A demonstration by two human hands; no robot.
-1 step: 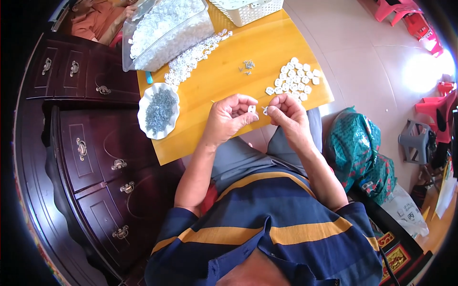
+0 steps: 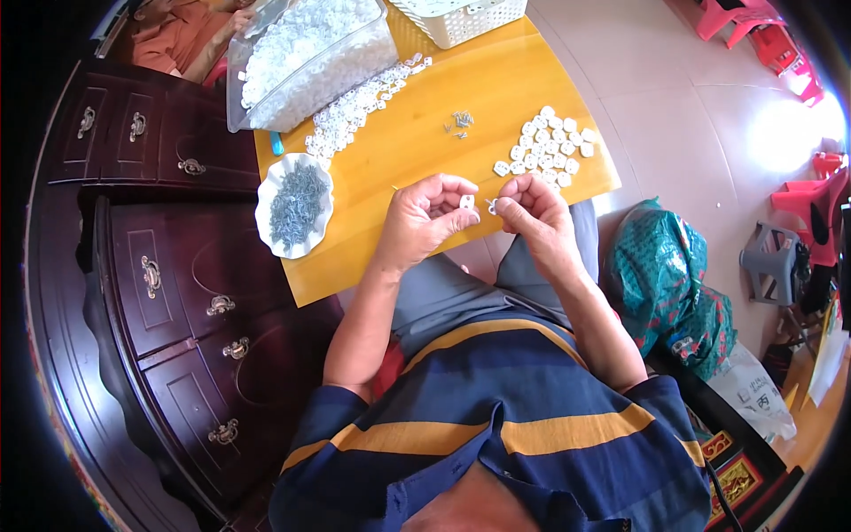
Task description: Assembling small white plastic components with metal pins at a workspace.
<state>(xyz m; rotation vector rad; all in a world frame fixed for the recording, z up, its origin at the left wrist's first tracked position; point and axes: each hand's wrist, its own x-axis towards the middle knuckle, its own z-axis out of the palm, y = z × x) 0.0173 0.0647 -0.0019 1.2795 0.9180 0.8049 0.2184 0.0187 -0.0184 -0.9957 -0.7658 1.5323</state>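
Above the table's near edge, my left hand [image 2: 418, 220] pinches a small white plastic piece with holes [image 2: 467, 202] between thumb and fingers. Close beside it, my right hand [image 2: 541, 220] is closed on another small white piece [image 2: 492, 209], with something thin and pale sticking out by the fingertips. The two pieces are apart. Beyond my right hand lies a group of rounded white pieces [image 2: 550, 146]. A small heap of metal screws or nails [image 2: 463, 121] lies mid-table. Left of my left hand, a white scalloped bowl [image 2: 264, 193] holds many grey screws or nails [image 2: 298, 206].
A clear plastic bin [image 2: 306, 87] full of white pieces stands at the far left of the wooden table [image 2: 399, 133], with loose white pieces [image 2: 355, 111] along it. A white basket [image 2: 470, 27] is behind. Dark drawers [image 2: 177, 275] flank the left; green bags [image 2: 660, 266] the right.
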